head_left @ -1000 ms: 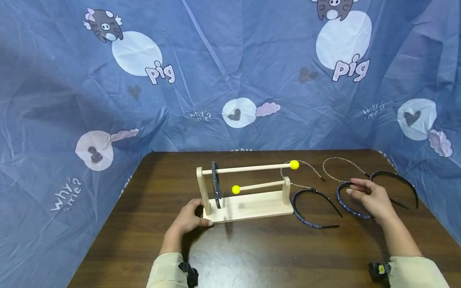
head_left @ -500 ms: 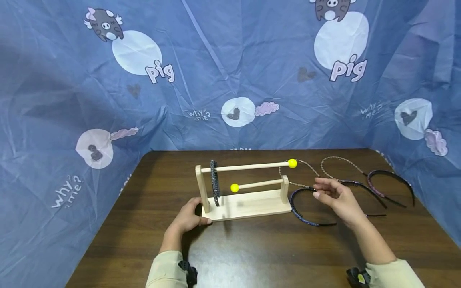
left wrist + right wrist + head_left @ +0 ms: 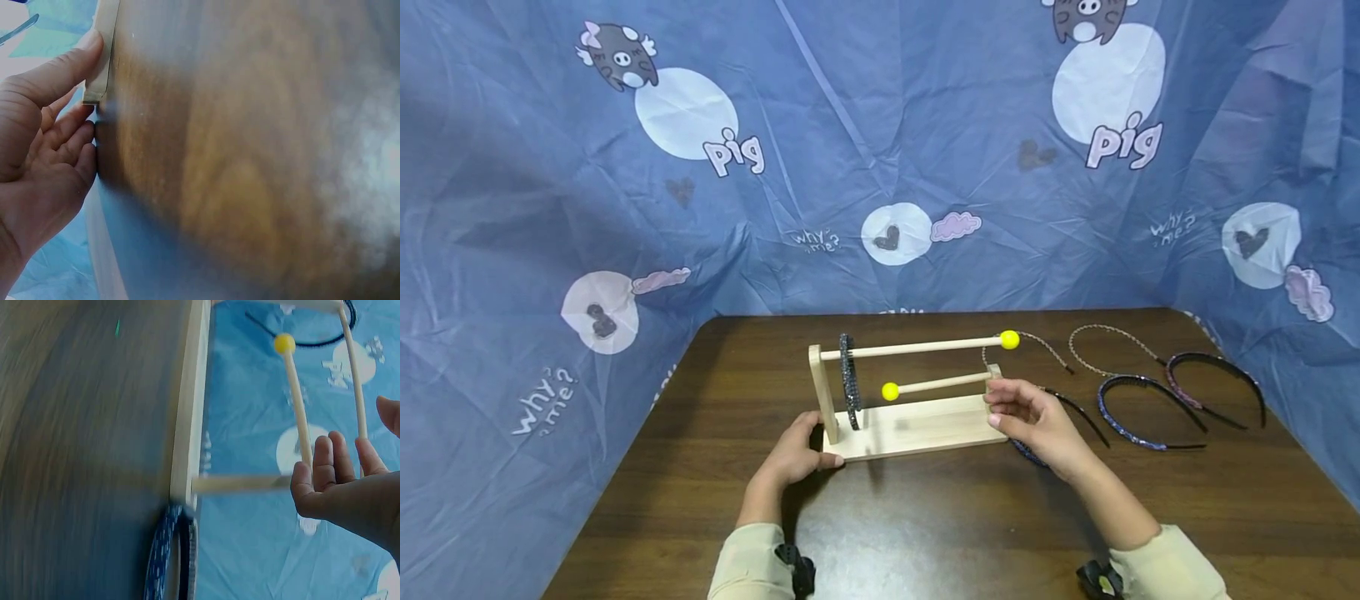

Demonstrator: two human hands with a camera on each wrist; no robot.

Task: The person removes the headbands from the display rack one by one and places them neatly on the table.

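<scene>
A pale wooden headband stand (image 3: 917, 429) has two rods with yellow ball ends. One black glittery headband (image 3: 849, 383) hangs at the left of the upper rod. My left hand (image 3: 790, 457) holds the base's left end, thumb along the front edge; the left wrist view shows the thumb (image 3: 69, 69) on the wood and the fingers at its end. My right hand (image 3: 1037, 423) is beside the short right post, fingers loosely bent, holding nothing visible; in the right wrist view its fingertips are near that post (image 3: 244, 482). A blue headband (image 3: 1028, 452) lies partly hidden behind this hand.
To the right lie a blue glittery headband (image 3: 1123, 427), a pinkish-purple one (image 3: 1183, 389) and a braided thin one (image 3: 1105, 327). Another braided headband (image 3: 1047, 343) lies behind the stand. A blue printed cloth (image 3: 895, 125) hangs behind the brown table (image 3: 925, 525).
My right hand has moved left from the blue headband at the right to the stand's right post. That headband now lies uncovered on the table. My left hand stays on the base.
</scene>
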